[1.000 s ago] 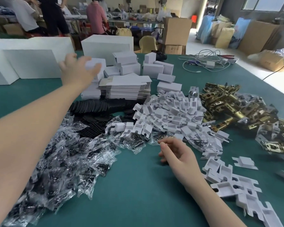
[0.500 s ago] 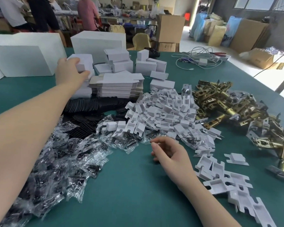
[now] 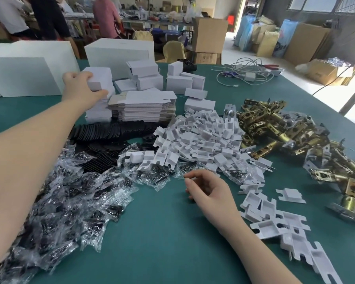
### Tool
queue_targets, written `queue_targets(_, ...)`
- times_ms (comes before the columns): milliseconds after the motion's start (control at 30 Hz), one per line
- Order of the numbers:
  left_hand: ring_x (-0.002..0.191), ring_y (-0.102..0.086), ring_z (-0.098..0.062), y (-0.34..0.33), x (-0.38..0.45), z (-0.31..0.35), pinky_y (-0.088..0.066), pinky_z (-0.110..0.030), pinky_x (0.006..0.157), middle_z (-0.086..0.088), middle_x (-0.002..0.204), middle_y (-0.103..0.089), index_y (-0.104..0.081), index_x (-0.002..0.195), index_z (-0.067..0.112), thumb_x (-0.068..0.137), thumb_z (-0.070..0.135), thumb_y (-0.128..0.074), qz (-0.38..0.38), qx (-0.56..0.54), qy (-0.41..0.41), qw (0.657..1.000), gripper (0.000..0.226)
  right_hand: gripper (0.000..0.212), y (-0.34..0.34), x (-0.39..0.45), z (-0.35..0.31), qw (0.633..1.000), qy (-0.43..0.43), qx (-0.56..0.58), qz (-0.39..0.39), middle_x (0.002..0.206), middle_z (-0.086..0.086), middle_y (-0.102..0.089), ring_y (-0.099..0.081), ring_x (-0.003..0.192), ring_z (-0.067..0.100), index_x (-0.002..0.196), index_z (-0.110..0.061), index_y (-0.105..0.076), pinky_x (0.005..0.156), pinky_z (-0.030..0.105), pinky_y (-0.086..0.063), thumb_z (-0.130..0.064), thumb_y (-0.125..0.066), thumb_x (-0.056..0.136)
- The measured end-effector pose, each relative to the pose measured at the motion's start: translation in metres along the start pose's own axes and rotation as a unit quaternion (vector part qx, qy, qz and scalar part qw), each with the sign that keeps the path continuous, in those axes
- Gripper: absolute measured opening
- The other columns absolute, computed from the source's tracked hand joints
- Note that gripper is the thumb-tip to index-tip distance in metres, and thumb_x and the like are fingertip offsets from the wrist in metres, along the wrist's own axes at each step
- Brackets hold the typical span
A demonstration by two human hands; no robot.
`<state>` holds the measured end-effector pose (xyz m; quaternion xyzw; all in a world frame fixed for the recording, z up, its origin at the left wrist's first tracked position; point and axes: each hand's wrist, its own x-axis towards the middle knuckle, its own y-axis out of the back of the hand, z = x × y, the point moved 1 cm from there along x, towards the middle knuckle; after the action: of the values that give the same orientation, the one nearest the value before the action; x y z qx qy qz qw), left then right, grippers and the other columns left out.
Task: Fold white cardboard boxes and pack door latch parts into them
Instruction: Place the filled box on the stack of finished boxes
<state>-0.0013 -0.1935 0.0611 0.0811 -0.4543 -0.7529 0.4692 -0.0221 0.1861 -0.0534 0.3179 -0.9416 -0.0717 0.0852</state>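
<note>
My left hand (image 3: 80, 90) reaches far across the table and grips a small folded white box (image 3: 100, 78) on top of a stack of such boxes (image 3: 97, 114). Beside that stack lies a pile of flat unfolded white box blanks (image 3: 143, 107). My right hand (image 3: 208, 190) rests on the green table (image 3: 162, 242) near me, its fingers loosely curled and holding nothing. White cardboard inserts (image 3: 201, 140) lie heaped in the middle. Brass door latch parts (image 3: 291, 136) are piled at the right. Clear bags of screws (image 3: 66, 201) cover the left.
Black round pads (image 3: 109, 134) lie between the bags and the blanks. More folded small boxes (image 3: 178, 83) and large white cartons (image 3: 119, 52) stand at the back. Cables (image 3: 242, 74) lie at the far right. People stand at a bench behind.
My left hand came down from above the box stack and closed its fingers round the top box. My right hand stayed in place.
</note>
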Motion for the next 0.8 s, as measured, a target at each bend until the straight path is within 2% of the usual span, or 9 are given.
queue_targets(133, 0.137, -0.033, -0.036, -0.003, -0.005, 0.002, -0.029, -0.044, 0.113, -0.014, 0.155, -0.016, -0.031, 0.150, 0.012, 0.088, 0.043, -0.067, -0.002, -0.008, 0.017, 1.000, 0.078, 0.024, -0.001, 0.001, 0.000, 1.000, -0.005, -0.003, 0.000, 0.081, 0.007, -0.067, -0.063, 0.078, 0.033, 0.091, -0.039, -0.070, 0.073, 0.056, -0.054, -0.054, -0.061, 0.074)
queue_targets(267, 0.136, -0.036, -0.029, 0.003, -0.026, 0.038, -0.031, -0.039, 0.110, -0.010, 0.152, -0.030, -0.040, 0.145, 0.017, 0.093, 0.034, -0.052, 0.155, -0.070, -0.013, 0.985, 0.056, 0.024, -0.001, 0.001, -0.001, 1.000, -0.002, -0.009, 0.004, 0.080, 0.007, -0.066, -0.062, 0.077, 0.033, 0.090, -0.039, -0.069, 0.073, 0.054, -0.055, -0.054, -0.061, 0.074)
queue_targets(333, 0.130, -0.041, -0.023, 0.014, -0.046, 0.066, -0.032, -0.035, 0.105, -0.003, 0.142, -0.043, -0.048, 0.137, 0.021, 0.091, 0.028, -0.045, 0.255, -0.067, -0.073, 0.962, 0.047, 0.021, -0.001, 0.001, -0.001, 1.000, -0.005, -0.008, 0.008, 0.079, 0.006, -0.066, -0.062, 0.077, 0.034, 0.089, -0.039, -0.069, 0.074, 0.055, -0.055, -0.052, -0.061, 0.075)
queue_targets(400, 0.116, -0.048, -0.020, 0.025, -0.068, 0.094, -0.038, -0.030, 0.097, 0.004, 0.125, -0.051, -0.053, 0.130, 0.013, 0.086, 0.018, -0.043, 0.299, -0.120, -0.177, 0.930, 0.045, 0.018, -0.001, 0.000, -0.002, 1.000, -0.006, -0.013, 0.011, 0.079, 0.006, -0.067, -0.062, 0.078, 0.035, 0.089, -0.040, -0.069, 0.074, 0.056, -0.055, -0.051, -0.061, 0.076)
queue_targets(467, 0.092, -0.054, -0.015, 0.031, -0.094, 0.117, -0.046, -0.025, 0.079, 0.007, 0.104, -0.053, -0.054, 0.122, 0.008, 0.087, 0.009, -0.046, 0.232, -0.250, -0.256, 0.904, 0.036, 0.019, 0.000, 0.000, -0.003, 1.000, -0.006, -0.016, 0.013, 0.078, 0.006, -0.067, -0.063, 0.077, 0.036, 0.088, -0.041, -0.069, 0.073, 0.056, -0.055, -0.052, -0.061, 0.076)
queue_targets(567, 0.068, -0.059, -0.011, 0.019, -0.152, 0.137, -0.051, -0.022, 0.064, 0.003, 0.079, -0.061, -0.056, 0.111, 0.020, 0.095, 0.011, -0.048, 0.031, -0.363, -0.267, 0.892, 0.020, 0.016, 0.000, 0.000, -0.003, 1.000, -0.006, -0.010, 0.022, 0.077, 0.007, -0.067, -0.063, 0.076, 0.037, 0.087, -0.041, -0.069, 0.074, 0.056, -0.055, -0.050, -0.062, 0.077)
queue_targets(667, 0.063, -0.058, -0.004, -0.019, -0.206, 0.132, -0.052, -0.024, 0.061, 0.008, 0.071, -0.062, -0.063, 0.102, 0.023, 0.100, 0.021, -0.049, -0.105, -0.348, -0.238, 0.900, 0.014, 0.004, 0.001, 0.000, -0.004, 0.999, -0.002, -0.011, 0.030, 0.074, 0.006, -0.067, -0.064, 0.074, 0.037, 0.086, -0.036, -0.069, 0.075, 0.057, -0.055, -0.035, -0.065, 0.086)
queue_targets(733, 0.065, -0.055, 0.000, -0.049, -0.233, 0.120, -0.048, -0.022, 0.064, 0.014, 0.073, -0.062, -0.065, 0.096, 0.029, 0.099, 0.022, -0.053, -0.127, -0.310, -0.209, 0.919, 0.014, 0.013, 0.004, 0.000, -0.004, 0.999, 0.003, -0.031, 0.034, 0.075, 0.003, -0.069, -0.065, 0.074, 0.034, 0.086, -0.034, -0.068, 0.076, 0.055, -0.056, -0.022, -0.064, 0.091)
queue_targets(800, 0.073, -0.055, 0.003, -0.076, -0.255, 0.109, -0.043, -0.016, 0.070, 0.017, 0.082, -0.063, -0.066, 0.097, 0.029, 0.097, 0.023, -0.054, -0.142, -0.258, -0.196, 0.935, 0.013, 0.023, 0.006, -0.001, -0.004, 0.997, 0.018, -0.065, 0.031, 0.079, -0.004, -0.072, -0.068, 0.077, 0.021, 0.088, -0.036, -0.066, 0.078, 0.044, -0.057, -0.014, -0.061, 0.090)
